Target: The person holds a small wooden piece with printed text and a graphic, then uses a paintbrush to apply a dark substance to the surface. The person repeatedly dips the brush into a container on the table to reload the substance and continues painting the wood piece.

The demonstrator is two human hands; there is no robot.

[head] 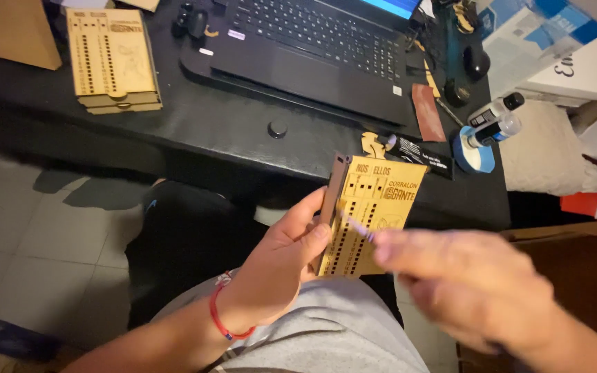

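The flat wooden scoreboard (371, 214), pale and cut with rows of small holes, is standing nearly upright over the person's lap, just below the near edge of the dark surface (195, 124). The left hand (278, 266) is gripping it along its left edge, thumb lying across the front and fingers wrapped behind. The right hand (464, 283) is blurring with motion just to the right of the board, pinching a thin pale peg (355, 224) whose tip is touching the board's face near the holes. Beyond the hands, a black laptop (319, 48) is sitting open on the surface. Far off past the left hand, a stack of matching wooden boards (112, 59) is lying flat. Past the right hand, two small bottles (495, 121) are resting over a blue tape roll (475, 159), near a white box (561, 65).
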